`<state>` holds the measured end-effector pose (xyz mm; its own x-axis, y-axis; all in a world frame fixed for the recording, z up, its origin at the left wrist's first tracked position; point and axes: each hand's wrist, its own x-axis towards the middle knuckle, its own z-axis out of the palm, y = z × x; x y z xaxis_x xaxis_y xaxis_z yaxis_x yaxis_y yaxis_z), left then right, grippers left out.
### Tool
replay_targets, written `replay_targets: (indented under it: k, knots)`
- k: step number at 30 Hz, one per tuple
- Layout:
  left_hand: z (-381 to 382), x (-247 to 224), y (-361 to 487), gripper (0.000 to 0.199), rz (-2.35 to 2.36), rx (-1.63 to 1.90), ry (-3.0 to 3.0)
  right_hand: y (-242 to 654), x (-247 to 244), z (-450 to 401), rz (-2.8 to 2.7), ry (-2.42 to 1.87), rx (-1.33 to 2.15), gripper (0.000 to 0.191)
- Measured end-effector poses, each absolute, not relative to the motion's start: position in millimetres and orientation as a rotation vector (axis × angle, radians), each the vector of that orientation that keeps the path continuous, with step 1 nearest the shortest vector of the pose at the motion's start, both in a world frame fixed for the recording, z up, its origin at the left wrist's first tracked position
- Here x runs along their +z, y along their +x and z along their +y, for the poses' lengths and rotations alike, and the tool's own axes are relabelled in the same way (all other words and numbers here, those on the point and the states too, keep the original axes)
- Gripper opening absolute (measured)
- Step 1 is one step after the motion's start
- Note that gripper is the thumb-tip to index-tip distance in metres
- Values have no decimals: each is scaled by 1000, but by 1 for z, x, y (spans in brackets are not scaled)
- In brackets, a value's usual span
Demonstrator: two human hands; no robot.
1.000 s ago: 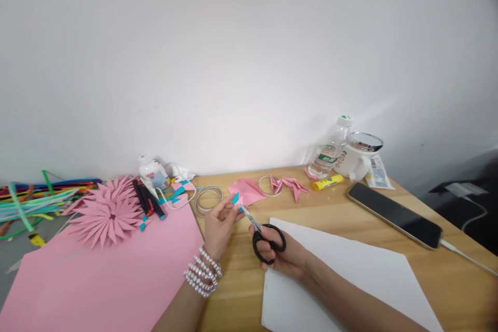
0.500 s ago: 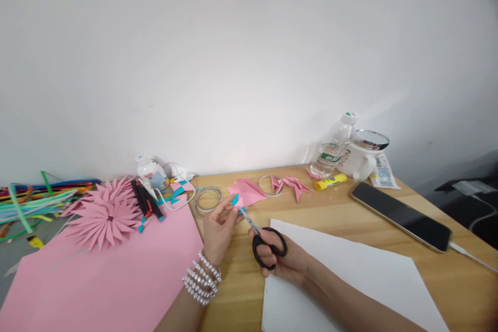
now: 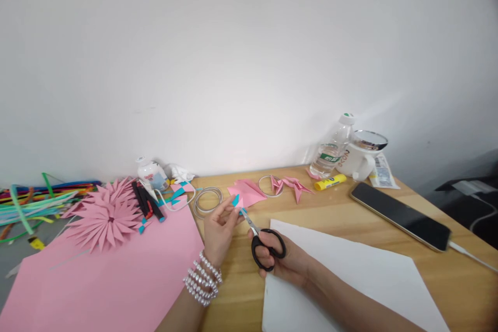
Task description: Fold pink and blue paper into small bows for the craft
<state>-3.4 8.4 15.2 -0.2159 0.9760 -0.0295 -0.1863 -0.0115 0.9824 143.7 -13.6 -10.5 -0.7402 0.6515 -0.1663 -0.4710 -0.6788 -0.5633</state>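
Note:
Between its fingertips my left hand [image 3: 221,227] pinches a small pink and blue paper piece [image 3: 237,203]; a beaded bracelet circles that wrist. My right hand [image 3: 277,255] grips black-handled scissors [image 3: 254,228], with fingers in the loops. The scissor tips point up and left and meet the lower right edge of the small piece; whether they touch it or cut it is too small to tell. Just behind lies a larger pink paper shape [image 3: 251,191]. Folded pink paper figures [image 3: 296,187] rest to the right, partly over a ring.
Pink spiky paper flowers [image 3: 111,218], markers [image 3: 146,201] and a pink sheet [image 3: 116,280] lie left. A white sheet [image 3: 342,275] is under my right forearm. Farther right are a glue stick [image 3: 330,182], bottle [image 3: 330,153], white mug [image 3: 356,161] and phone [image 3: 400,215].
The scissors and my right hand have shifted very slightly left and down. My left hand still holds the small piece in nearly the same place.

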Motion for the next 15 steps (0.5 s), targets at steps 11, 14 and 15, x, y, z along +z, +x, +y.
replay_targets:
  k: [11, 14, 15]
  knots:
    - [0, 12, 5, 39, 1354, 1483, 980, 133, -10, -20, -838, -519, 2137, 26]
    - [0, 14, 5, 39, 1335, 1481, 962, 134, -9, -20, -818, -512, 2132, 27]
    - [0, 14, 5, 39, 1317, 1480, 953, 134, -8, -20, -789, -502, 2160, 27]
